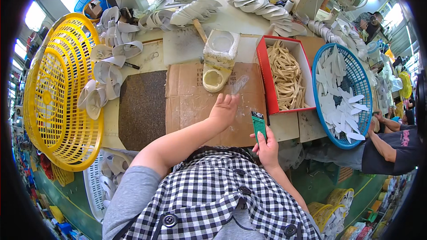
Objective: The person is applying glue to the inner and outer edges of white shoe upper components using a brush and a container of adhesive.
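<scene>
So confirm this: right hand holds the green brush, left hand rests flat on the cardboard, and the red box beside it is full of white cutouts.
Wrong on the box. In the head view the red box holds tan sticks; the white cutouts lie in the blue basket. The right hand does hold the green brush, and the left hand rests on the cardboard.

Yellow basket [53, 89] (blue basket [361, 84] opposite)

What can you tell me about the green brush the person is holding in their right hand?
The green brush is small and flat, with a green, plastic-looking body and a darker band at its top end; whether that band is bristles is too small to tell. It stands nearly upright, gripped from below by the right hand, at the near right edge of the cardboard sheet. It sits just left of the red box of tan strips. Only the hand seems to touch it.
</scene>
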`<state>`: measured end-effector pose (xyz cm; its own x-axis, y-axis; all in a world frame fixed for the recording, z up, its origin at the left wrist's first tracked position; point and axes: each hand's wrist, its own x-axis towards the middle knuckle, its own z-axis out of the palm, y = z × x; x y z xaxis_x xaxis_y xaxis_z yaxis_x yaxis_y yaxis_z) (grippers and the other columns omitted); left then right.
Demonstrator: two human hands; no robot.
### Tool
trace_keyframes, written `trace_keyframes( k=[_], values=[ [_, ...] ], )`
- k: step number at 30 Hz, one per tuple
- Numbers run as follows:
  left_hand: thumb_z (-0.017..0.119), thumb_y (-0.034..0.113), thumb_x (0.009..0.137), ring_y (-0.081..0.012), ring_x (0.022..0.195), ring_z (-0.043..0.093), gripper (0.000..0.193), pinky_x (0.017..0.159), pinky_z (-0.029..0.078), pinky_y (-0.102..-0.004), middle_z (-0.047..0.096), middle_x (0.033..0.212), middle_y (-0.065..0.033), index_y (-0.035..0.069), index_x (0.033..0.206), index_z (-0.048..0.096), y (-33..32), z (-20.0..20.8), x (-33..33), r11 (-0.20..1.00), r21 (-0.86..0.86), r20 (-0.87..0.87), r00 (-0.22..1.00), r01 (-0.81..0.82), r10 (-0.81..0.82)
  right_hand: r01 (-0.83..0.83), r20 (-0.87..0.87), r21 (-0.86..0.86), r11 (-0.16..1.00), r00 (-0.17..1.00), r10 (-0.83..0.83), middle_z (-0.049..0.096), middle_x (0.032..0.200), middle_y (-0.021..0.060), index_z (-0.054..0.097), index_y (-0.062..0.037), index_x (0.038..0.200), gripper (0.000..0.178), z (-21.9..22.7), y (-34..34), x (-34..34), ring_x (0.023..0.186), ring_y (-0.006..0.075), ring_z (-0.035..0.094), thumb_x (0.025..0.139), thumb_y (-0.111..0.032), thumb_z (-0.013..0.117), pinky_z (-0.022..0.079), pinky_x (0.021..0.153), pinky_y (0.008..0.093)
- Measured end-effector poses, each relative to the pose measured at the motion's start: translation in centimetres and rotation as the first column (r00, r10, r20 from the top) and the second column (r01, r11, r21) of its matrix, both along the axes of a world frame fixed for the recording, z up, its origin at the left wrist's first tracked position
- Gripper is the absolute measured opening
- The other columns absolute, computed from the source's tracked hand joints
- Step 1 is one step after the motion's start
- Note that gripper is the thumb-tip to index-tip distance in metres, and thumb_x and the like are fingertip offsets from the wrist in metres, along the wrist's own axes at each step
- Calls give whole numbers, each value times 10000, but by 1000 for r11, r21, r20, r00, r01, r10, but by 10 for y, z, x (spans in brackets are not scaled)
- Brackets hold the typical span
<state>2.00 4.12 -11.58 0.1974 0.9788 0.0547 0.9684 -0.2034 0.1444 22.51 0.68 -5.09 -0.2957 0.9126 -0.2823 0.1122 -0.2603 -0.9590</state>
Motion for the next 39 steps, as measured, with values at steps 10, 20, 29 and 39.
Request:
trace_keyframes(
  k=[10, 20, 29, 39],
  values=[
    [478, 149, 826, -252, 1355, 267, 509, 1131, 72, -501, 423, 1368, -103, 119, 1334, 467, -54, 30, -46, 947, -239, -105, 964, 215, -245, 22, -144, -112, 993, 989, -38, 623, 857, 72, 458, -47, 1284, 348, -13, 15, -4, 484, 34, 452, 968, -193, 479, 368, 444, 157],
    [546, 341, 852, -282, 1390, 202, 626, 1110, 143, -473, 251, 1484, -137, 178, 1422, 345, -81, -25, -111, 866, 73, 78, 869, -494, 489, -248, 233, 216, 944, 952, 197, 603, 1002, 110, 440, -67, 1313, 401, -42, 54, -21, 777, 135, 587, 936, -183, 512, 463, 550, 254],
    [528, 380, 847, -252, 1387, 219, 616, 1119, 129, -464, 281, 1481, -117, 192, 1412, 368, -84, -21, -114, 863, 93, 154, 864, -496, 480, -822, 974, 52, 567, -84, -211, 554, 929, 172, 368, -68, 1395, 541, -74, 102, -88, 717, 276, 618, 864, -90, 470, 548, 581, 367],
    [522, 394, 850, -240, 1400, 197, 615, 1113, 113, -523, 253, 1502, -87, 234, 1421, 356, -87, -20, -113, 847, 54, 129, 845, -529, 520, -982, 886, 80, 171, -8, -464, 516, 728, 78, 514, -53, 1288, 462, -61, 40, -42, 589, 165, 552, 829, -102, 506, 465, 458, 266]
  ],
)
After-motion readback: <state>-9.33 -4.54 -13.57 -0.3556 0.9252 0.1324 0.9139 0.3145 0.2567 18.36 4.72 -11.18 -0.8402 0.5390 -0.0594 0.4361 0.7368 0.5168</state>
